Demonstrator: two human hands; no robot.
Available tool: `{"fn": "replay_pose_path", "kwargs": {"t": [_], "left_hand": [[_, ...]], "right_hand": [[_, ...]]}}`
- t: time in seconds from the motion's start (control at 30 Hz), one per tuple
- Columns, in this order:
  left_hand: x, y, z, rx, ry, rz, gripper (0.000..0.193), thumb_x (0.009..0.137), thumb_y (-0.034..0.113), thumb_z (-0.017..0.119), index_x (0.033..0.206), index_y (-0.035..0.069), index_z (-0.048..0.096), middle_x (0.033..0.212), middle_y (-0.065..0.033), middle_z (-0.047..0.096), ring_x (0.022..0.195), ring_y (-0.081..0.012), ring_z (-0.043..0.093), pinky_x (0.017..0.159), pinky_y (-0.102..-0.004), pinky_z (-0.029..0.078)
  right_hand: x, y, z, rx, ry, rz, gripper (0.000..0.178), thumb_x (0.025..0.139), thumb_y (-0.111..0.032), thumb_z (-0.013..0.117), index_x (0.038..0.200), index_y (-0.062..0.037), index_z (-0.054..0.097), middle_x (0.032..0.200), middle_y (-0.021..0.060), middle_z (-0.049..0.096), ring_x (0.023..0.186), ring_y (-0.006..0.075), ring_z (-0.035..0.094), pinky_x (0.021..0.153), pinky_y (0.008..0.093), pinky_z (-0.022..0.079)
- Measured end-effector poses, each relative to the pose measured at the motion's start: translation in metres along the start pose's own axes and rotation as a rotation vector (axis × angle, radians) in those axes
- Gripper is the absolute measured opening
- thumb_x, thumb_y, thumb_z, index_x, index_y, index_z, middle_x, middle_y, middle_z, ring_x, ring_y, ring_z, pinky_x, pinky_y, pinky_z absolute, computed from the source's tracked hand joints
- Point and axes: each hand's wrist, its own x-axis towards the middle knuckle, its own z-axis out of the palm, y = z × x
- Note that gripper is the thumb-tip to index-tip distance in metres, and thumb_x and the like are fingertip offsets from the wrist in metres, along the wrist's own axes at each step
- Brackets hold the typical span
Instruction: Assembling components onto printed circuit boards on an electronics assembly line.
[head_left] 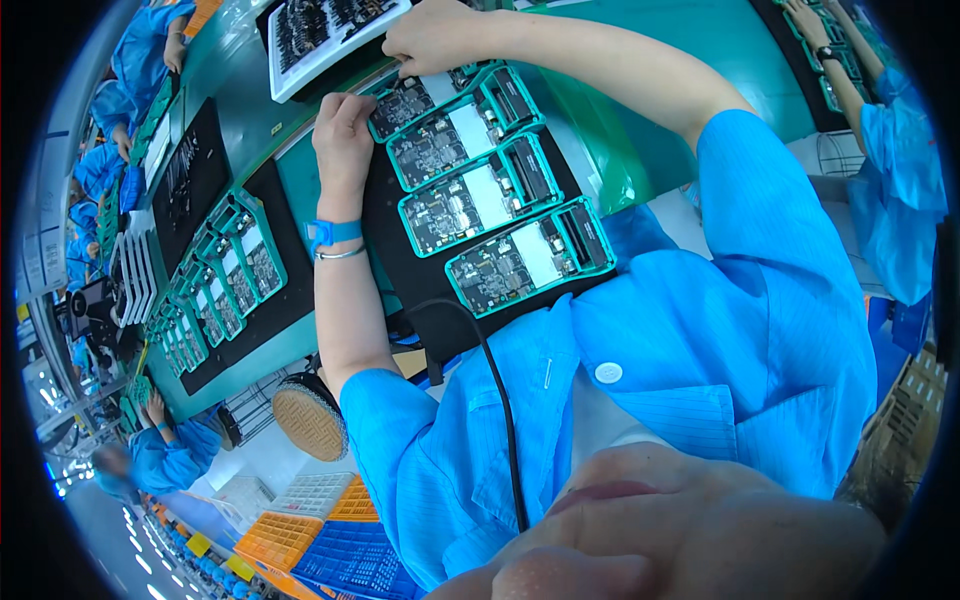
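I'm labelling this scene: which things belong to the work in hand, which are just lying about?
Probably in use:
green-framed circuit boards, at left hand and right hand
black mat
white tray

Apparently just nearby:
orange crate
blue crate
round stool

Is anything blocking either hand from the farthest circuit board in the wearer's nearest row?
Nothing visible: the left hand is at the left end of that circuit board, the right hand at its far edge. The white tray lies beyond, not between.
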Motion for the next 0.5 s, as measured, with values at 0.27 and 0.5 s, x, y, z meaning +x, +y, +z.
{"fn": "replay_pose_path", "kwargs": {"t": [0.27, 0.5], "left_hand": [[-0.003, 0.001, 0.0, 0.025, 0.015, 0.012, 0.01, 0.087, -0.006, 0.067, 0.092, 0.002, 0.069, 0.089, -0.0107, 0.064, 0.082, -0.0268, 0.069, 0.071, -0.0347, 0.055], [0.002, 0.0, 0.001, -0.007, -0.002, 0.007, 0.01, 0.087, -0.005, 0.067, 0.093, 0.002, 0.069, 0.09, -0.0108, 0.064, 0.082, -0.0262, 0.069, 0.072, -0.0346, 0.055]], "right_hand": [[0.0, -0.004, 0.02, -0.092, 0.112, -0.026, 0.018, 0.078, -0.027, 0.073, 0.085, -0.0098, 0.073, 0.078, 0.0095, 0.071, 0.078, 0.0282, 0.072, 0.066, 0.0433, 0.057], [0.001, -0.001, 0.015, -0.021, 0.043, 0.016, 0.018, 0.077, -0.027, 0.073, 0.084, -0.0111, 0.073, 0.078, 0.0086, 0.071, 0.078, 0.0282, 0.072, 0.066, 0.0422, 0.056]]}}
